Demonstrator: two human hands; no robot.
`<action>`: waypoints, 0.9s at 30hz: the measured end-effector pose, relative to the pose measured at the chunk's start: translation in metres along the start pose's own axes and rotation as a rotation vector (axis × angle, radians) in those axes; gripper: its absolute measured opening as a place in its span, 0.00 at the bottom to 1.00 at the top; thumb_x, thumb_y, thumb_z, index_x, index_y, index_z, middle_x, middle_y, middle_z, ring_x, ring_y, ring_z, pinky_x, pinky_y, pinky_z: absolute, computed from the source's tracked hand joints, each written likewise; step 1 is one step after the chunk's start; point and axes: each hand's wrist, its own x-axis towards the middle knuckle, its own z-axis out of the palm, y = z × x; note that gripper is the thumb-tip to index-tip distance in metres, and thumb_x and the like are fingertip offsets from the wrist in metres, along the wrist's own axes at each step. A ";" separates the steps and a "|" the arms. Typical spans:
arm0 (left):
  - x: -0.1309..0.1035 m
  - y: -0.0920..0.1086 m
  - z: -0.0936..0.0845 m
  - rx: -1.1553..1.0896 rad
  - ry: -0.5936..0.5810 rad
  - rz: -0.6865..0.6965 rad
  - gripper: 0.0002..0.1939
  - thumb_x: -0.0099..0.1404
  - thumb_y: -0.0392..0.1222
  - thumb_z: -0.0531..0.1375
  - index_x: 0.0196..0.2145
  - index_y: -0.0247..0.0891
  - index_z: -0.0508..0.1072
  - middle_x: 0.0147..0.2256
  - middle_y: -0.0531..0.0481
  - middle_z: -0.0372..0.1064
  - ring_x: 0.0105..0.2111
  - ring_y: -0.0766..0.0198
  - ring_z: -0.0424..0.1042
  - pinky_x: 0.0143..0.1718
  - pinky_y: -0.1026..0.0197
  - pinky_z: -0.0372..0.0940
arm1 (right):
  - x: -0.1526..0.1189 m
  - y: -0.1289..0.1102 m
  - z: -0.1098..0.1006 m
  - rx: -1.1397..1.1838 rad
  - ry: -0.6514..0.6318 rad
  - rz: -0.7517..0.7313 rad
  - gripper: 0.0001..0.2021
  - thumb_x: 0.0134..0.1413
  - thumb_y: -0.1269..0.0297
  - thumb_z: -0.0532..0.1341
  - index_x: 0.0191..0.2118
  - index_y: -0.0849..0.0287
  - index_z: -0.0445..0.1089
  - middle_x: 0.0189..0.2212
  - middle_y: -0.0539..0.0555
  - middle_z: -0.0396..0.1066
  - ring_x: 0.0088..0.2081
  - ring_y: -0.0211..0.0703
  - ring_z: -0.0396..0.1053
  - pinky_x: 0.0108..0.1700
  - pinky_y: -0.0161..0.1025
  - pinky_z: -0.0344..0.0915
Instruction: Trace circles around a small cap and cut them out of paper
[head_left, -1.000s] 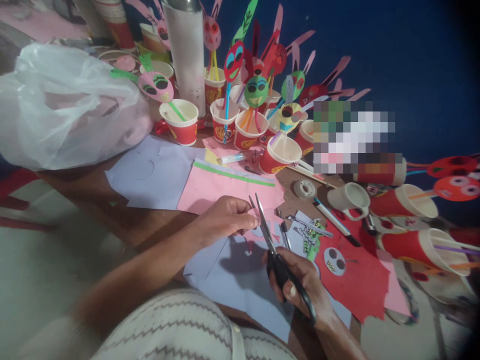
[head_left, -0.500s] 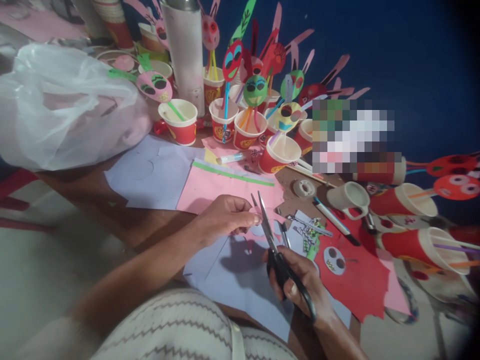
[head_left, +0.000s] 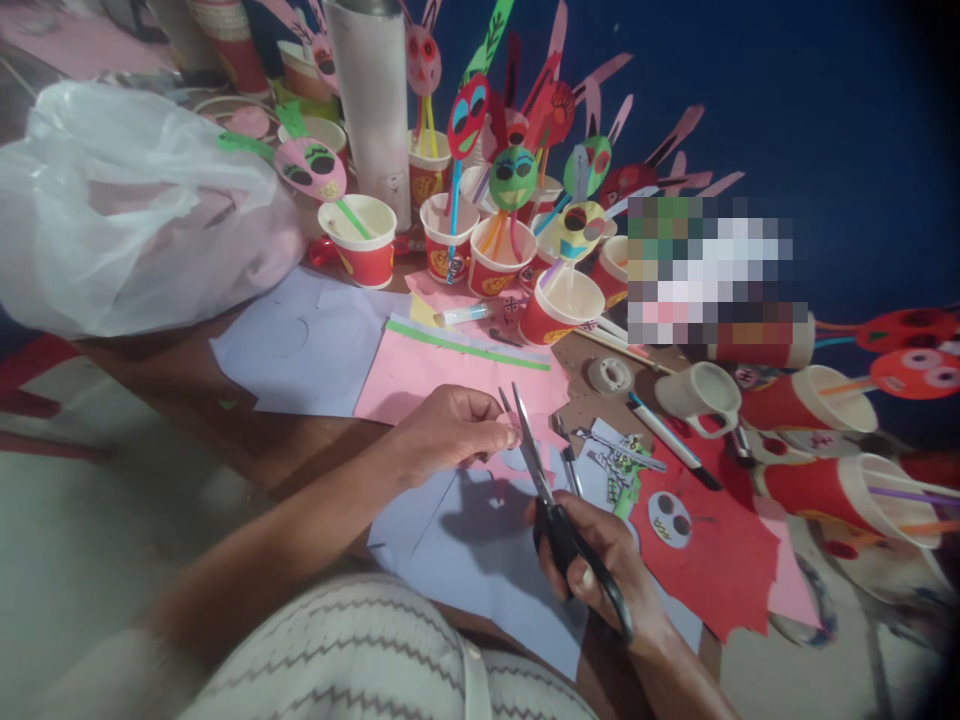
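My right hand (head_left: 600,560) grips black-handled scissors (head_left: 551,510), their blades slightly apart and pointing up and away from me. Between thumb and fingers, my left hand (head_left: 457,430) pinches a small piece of pink paper (head_left: 513,422) right beside the blades. Whether the blades touch the paper I cannot tell. Below both hands lies a bluish-white sheet (head_left: 480,580), with pink paper scraps on it partly hidden by the scissors. Just beyond my left hand is a pink sheet (head_left: 450,375) with a green strip along its far edge.
Paper cups (head_left: 562,305) holding straw-mounted paper faces stand along the back. A white plastic bag (head_left: 142,210) sits at left, beside a tall flask (head_left: 369,110). Toward the right are a mug (head_left: 694,390), a tape roll (head_left: 610,375), a marker (head_left: 675,440) and red paper (head_left: 720,560) bearing a white paper face.
Hardly anything differs. The pinched pink paper has shifted slightly at the blades, and the view has moved a little; both hands keep their holds.
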 end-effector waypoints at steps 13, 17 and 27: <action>-0.001 0.003 -0.004 -0.002 -0.023 -0.055 0.10 0.47 0.42 0.62 0.18 0.34 0.64 0.15 0.58 0.59 0.16 0.72 0.60 0.18 0.68 0.50 | -0.001 -0.001 -0.004 -0.025 -0.031 0.022 0.26 0.42 0.40 0.63 0.36 0.60 0.66 0.16 0.45 0.61 0.17 0.31 0.51 0.20 0.30 0.50; -0.001 0.002 -0.004 -0.012 -0.048 -0.046 0.10 0.49 0.41 0.62 0.20 0.34 0.66 0.15 0.58 0.59 0.17 0.73 0.59 0.20 0.68 0.51 | -0.002 -0.001 -0.005 -0.025 -0.032 0.031 0.26 0.42 0.40 0.63 0.36 0.61 0.66 0.16 0.45 0.60 0.17 0.31 0.50 0.20 0.31 0.50; 0.000 -0.007 0.003 -0.044 -0.047 0.092 0.13 0.55 0.42 0.59 0.19 0.35 0.63 0.17 0.57 0.58 0.20 0.72 0.60 0.23 0.67 0.53 | 0.000 0.000 -0.001 -0.012 0.036 0.004 0.28 0.40 0.38 0.62 0.36 0.60 0.66 0.16 0.46 0.61 0.17 0.32 0.50 0.19 0.31 0.49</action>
